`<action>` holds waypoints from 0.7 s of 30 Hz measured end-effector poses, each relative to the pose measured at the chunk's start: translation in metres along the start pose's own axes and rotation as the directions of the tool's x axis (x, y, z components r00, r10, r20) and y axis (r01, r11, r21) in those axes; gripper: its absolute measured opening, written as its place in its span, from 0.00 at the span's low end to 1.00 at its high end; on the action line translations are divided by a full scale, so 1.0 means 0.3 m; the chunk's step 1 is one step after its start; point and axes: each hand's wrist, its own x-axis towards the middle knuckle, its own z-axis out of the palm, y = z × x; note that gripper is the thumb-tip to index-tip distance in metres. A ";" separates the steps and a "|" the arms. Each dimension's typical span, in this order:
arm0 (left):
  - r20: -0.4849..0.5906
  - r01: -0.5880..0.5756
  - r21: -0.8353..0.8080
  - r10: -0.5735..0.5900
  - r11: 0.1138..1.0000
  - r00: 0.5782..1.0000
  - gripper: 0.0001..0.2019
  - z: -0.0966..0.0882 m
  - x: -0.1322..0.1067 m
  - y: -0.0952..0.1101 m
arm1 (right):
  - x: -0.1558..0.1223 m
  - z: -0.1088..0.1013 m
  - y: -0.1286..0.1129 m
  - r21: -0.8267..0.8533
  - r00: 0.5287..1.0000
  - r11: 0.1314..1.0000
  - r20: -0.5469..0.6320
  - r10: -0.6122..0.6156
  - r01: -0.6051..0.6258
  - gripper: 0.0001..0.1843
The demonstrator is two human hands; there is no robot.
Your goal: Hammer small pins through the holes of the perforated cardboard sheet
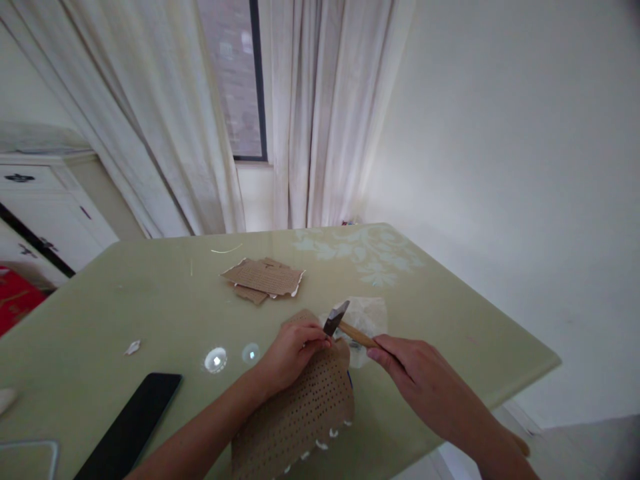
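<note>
My right hand [405,367] is closed round the wooden handle of a small hammer [356,333], whose metal head is right at the fingertips of my left hand. Resting over a brown perforated sheet [305,413], my left hand [295,353] has its thumb and fingers pinched together near the sheet's far end. What sits in that pinch is too small to make out. White tufts line the sheet's lower right edge. Partly behind the hammer lies a crumpled clear plastic bag [370,317] with small dark bits in it.
Several brown perforated pieces [263,277] lie stacked farther back on the glossy green table [450,333]. A black phone-like slab [133,423] is at the lower left, with a white scrap [133,347] beyond it. Curtains [330,120] hang behind, and a wall stands at right.
</note>
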 end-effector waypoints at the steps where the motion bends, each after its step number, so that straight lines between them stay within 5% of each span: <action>1: 0.000 0.000 -0.002 0.000 1.000 1.000 0.12 0.001 0.000 -0.001 | 0.000 -0.001 -0.001 0.005 1.000 1.000 0.006 0.006 -0.006 0.20; 21: 0.001 0.015 0.004 -0.015 1.000 1.000 0.11 0.008 0.000 -0.004 | -0.008 0.000 -0.007 0.012 0.999 0.999 0.036 0.038 -0.039 0.21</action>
